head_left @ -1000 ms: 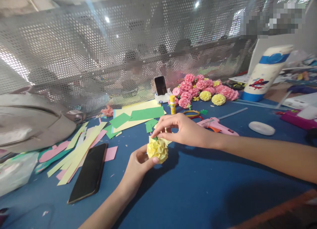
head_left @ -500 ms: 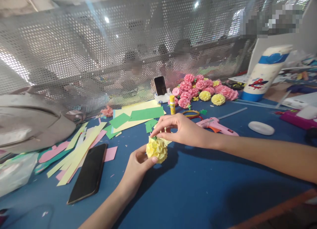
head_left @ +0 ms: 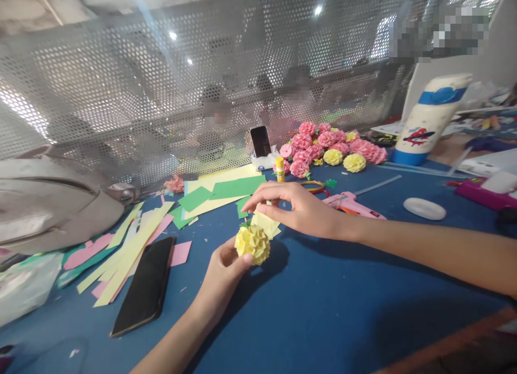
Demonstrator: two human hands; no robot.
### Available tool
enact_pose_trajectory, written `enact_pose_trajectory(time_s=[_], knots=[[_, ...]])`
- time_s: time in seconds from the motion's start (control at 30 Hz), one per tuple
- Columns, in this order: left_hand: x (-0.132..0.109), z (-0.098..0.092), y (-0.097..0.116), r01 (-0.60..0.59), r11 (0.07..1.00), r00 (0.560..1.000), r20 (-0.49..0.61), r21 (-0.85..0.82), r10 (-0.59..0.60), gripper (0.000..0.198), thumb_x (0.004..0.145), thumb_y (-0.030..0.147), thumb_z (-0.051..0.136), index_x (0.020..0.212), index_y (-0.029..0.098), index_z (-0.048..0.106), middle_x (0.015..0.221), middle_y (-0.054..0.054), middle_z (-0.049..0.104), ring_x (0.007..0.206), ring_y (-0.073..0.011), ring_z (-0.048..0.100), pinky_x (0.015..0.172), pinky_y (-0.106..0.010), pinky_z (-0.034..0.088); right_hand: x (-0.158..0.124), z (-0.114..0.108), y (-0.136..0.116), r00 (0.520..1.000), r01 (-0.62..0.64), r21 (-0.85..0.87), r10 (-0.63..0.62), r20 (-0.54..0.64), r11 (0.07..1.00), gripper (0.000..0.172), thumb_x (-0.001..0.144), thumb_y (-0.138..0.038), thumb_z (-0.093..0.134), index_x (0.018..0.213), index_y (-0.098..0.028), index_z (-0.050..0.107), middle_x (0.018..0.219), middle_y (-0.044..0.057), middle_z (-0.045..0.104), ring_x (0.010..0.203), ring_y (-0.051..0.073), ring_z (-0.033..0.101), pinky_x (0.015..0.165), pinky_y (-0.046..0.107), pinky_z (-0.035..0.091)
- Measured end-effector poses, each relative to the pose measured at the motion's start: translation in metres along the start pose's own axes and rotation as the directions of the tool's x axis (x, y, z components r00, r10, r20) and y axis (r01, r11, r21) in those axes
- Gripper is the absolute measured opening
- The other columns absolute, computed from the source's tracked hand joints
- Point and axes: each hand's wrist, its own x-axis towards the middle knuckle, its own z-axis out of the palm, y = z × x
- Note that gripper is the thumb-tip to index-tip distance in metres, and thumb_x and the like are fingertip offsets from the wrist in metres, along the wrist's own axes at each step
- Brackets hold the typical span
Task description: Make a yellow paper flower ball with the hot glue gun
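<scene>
A yellow paper flower (head_left: 253,246) with a bit of green at its top is held by my left hand (head_left: 222,269), its thumb at the front. Just above and to the right hovers my right hand (head_left: 293,207), apart from the flower, fingers bent and slightly spread with nothing visible between them. Pale yellow paper pieces (head_left: 265,223) lie on the table behind the flower, partly under my right hand. A yellow glue stick (head_left: 280,169) stands upright beyond that hand.
Right of my hand are scissors (head_left: 315,187), a pink glue gun (head_left: 355,204) and a white oval object (head_left: 424,208). Behind stand a bottle (head_left: 430,120), paper flowers (head_left: 309,142) and a phone (head_left: 260,142). Leftward lie another phone (head_left: 145,285), paper strips (head_left: 125,255) and a bag (head_left: 48,196).
My right hand has lifted off the top of the yellow flower and its fingers have parted a little. My left hand still holds the flower, turned slightly.
</scene>
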Motion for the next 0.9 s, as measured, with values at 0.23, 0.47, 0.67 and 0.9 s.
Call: enact_pose_trajectory(time_s=[0.23,0.47,0.67,0.9], knots=[[0.0022,-0.0005,-0.0025,0.006,0.994,1.000,0.021,-0.106,-0.004,0.056,0.072,0.045,0.081,0.116,0.013,0.068,0.112,-0.014,0.072,0.105,-0.0291,0.066,0.095,-0.038,0.051,-0.0017,-0.0039,0.0027,0.994,0.112,-0.119,-0.110,0.016,0.987,0.025,0.094,-0.012,0.052,0.104,-0.021,0.072,0.101,0.005,0.064,0.097,0.016,0.057,0.089,0.031,0.043],[0.0017,0.0015,-0.0015,0.000,0.994,1.000,0.008,-0.108,0.001,0.056,0.072,0.045,0.081,0.117,0.014,0.068,0.112,-0.014,0.072,0.104,-0.0293,0.067,0.096,-0.039,0.051,-0.0036,-0.0008,0.0070,0.992,0.127,-0.172,-0.120,0.049,0.977,0.027,0.093,-0.009,0.052,0.106,-0.022,0.072,0.101,0.004,0.063,0.100,0.016,0.056,0.092,0.031,0.042],[0.0026,0.0016,-0.0015,-0.005,0.995,1.000,0.004,-0.104,0.005,0.059,0.069,0.047,0.082,0.115,0.014,0.069,0.112,-0.015,0.072,0.103,-0.0302,0.068,0.095,-0.041,0.052,-0.0036,-0.0003,0.0073,0.992,0.127,-0.172,-0.121,0.046,0.977,0.027,0.093,-0.009,0.051,0.103,-0.023,0.072,0.100,0.004,0.062,0.100,0.017,0.055,0.092,0.032,0.041],[0.0017,0.0009,-0.0004,0.001,0.993,1.000,0.014,-0.116,0.001,0.055,0.072,0.044,0.081,0.117,0.015,0.068,0.112,-0.013,0.072,0.104,-0.0283,0.068,0.095,-0.038,0.051,-0.0034,-0.0006,0.0054,0.992,0.123,-0.160,-0.116,0.047,0.980,0.028,0.092,-0.008,0.051,0.103,-0.022,0.073,0.100,0.004,0.062,0.099,0.017,0.055,0.091,0.032,0.042]])
